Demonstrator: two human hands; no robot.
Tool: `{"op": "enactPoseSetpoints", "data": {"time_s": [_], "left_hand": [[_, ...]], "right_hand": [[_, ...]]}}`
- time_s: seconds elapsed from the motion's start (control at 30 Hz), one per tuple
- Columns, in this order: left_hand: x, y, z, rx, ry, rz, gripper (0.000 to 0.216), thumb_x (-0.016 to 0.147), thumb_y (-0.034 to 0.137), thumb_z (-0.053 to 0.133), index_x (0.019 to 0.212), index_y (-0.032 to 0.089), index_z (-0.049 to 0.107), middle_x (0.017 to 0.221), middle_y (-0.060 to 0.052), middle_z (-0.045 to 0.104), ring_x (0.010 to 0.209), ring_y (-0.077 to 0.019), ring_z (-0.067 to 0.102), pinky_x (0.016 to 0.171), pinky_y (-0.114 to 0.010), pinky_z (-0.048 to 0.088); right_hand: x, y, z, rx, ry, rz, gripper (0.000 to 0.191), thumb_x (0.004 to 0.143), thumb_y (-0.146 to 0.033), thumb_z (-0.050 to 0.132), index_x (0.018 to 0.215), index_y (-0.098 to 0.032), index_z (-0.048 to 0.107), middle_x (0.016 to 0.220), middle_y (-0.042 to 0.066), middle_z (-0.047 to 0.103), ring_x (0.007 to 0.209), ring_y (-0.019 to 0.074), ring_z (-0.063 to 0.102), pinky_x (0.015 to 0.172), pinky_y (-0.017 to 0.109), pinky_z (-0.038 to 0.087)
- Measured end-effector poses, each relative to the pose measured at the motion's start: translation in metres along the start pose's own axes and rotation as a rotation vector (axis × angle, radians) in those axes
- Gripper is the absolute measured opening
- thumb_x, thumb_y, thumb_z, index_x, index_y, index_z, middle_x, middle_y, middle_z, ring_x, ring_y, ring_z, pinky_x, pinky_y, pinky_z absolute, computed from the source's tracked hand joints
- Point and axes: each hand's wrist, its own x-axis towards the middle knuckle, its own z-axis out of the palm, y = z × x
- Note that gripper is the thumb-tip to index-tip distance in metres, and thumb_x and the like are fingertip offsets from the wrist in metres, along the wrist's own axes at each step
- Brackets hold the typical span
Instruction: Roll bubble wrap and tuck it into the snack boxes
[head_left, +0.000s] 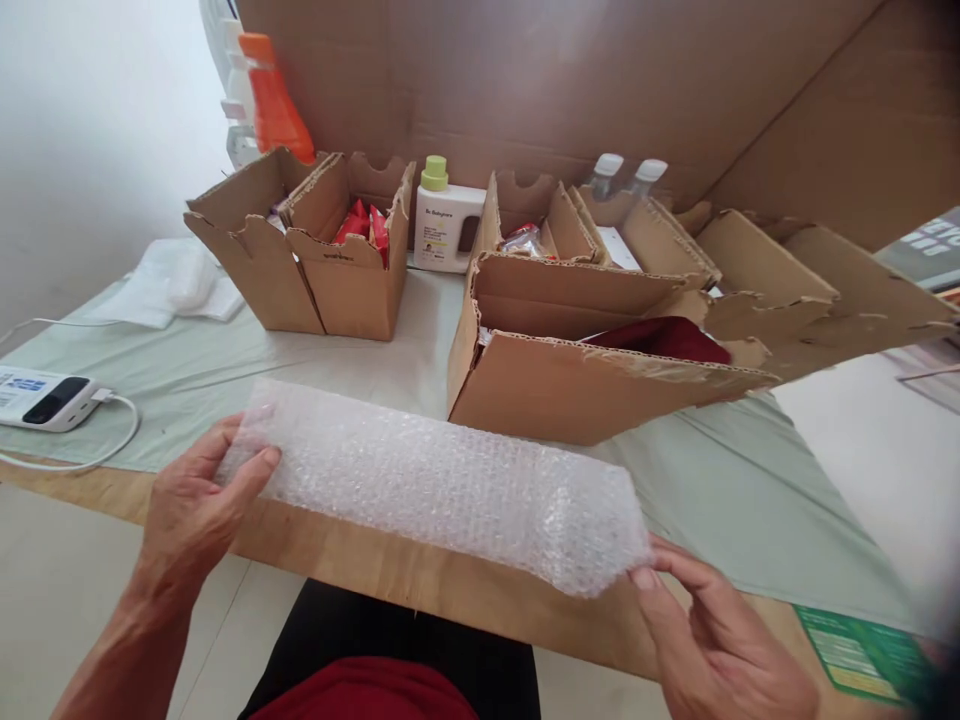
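Note:
A long strip of clear bubble wrap (442,485) stretches across the front of the table, held at both ends. My left hand (199,500) pinches its left end with thumb on top. At the strip's right end my right hand (712,640) grips the corner between thumb and fingers. Just behind the wrap stands an open cardboard box (570,385) with something dark red (664,338) inside.
Two smaller open boxes (315,250) stand at the back left, one with red packets. A white bottle with a green cap (442,225) and an orange bottle (274,100) stand behind. More open boxes at right. A white device with cable (45,398) lies left. Green cloth (187,370) covers the table.

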Motion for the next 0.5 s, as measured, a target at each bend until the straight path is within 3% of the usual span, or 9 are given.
{"op": "enactPoseSetpoints", "data": {"time_s": [0.1,0.23,0.3,0.37,0.43,0.5], "left_hand": [[0.003,-0.003,0.01,0.063,0.013,0.068,0.027,0.081,0.05,0.06,0.086,0.025,0.069,0.115,-0.005,0.075,0.11,-0.0317,0.07,0.081,-0.04,0.061],[0.001,-0.022,0.035,0.199,-0.066,0.276,0.028,0.083,0.049,0.055,0.078,0.022,0.062,0.124,-0.016,0.071,0.127,-0.0408,0.061,0.101,-0.059,0.054],[-0.002,-0.029,0.035,0.252,-0.051,0.314,0.036,0.087,0.051,0.055,0.096,0.018,0.066,0.131,-0.022,0.066,0.132,-0.0456,0.057,0.109,-0.067,0.047],[-0.007,-0.028,0.028,0.273,0.041,0.337,0.047,0.091,0.051,0.057,0.12,0.014,0.063,0.142,-0.024,0.058,0.136,-0.0482,0.052,0.113,-0.071,0.042],[-0.012,-0.016,0.021,0.265,0.109,0.37,0.048,0.095,0.047,0.058,0.133,0.018,0.059,0.149,-0.021,0.054,0.141,-0.0469,0.049,0.116,-0.07,0.04],[-0.02,0.002,0.022,0.203,0.111,0.447,0.042,0.097,0.041,0.059,0.135,0.022,0.059,0.148,-0.016,0.055,0.141,-0.043,0.05,0.116,-0.066,0.043]], "right_hand": [[0.0,0.01,0.003,-0.105,0.003,-0.075,0.028,0.1,-0.047,0.058,0.092,-0.023,0.07,0.098,0.005,0.078,0.088,0.0239,0.074,0.077,0.033,0.054],[-0.006,0.027,0.016,-0.225,0.042,-0.094,0.032,0.1,-0.045,0.054,0.102,-0.018,0.071,0.097,0.009,0.078,0.085,0.0267,0.073,0.081,0.041,0.055],[-0.008,0.034,0.013,-0.216,0.082,-0.003,0.033,0.099,-0.043,0.056,0.111,-0.017,0.071,0.105,0.012,0.077,0.091,0.0284,0.073,0.077,0.04,0.056],[-0.007,0.034,0.007,-0.159,0.121,0.055,0.029,0.099,-0.039,0.058,0.115,-0.018,0.07,0.111,0.012,0.076,0.1,0.0288,0.072,0.079,0.04,0.057],[-0.002,0.024,0.006,-0.101,0.117,-0.001,0.024,0.1,-0.032,0.059,0.117,-0.019,0.068,0.116,0.011,0.075,0.109,0.0278,0.071,0.09,0.041,0.057],[0.004,0.0,0.018,-0.06,0.036,-0.149,0.024,0.101,-0.026,0.057,0.122,-0.018,0.066,0.123,0.012,0.072,0.115,0.0264,0.068,0.1,0.043,0.054]]}}
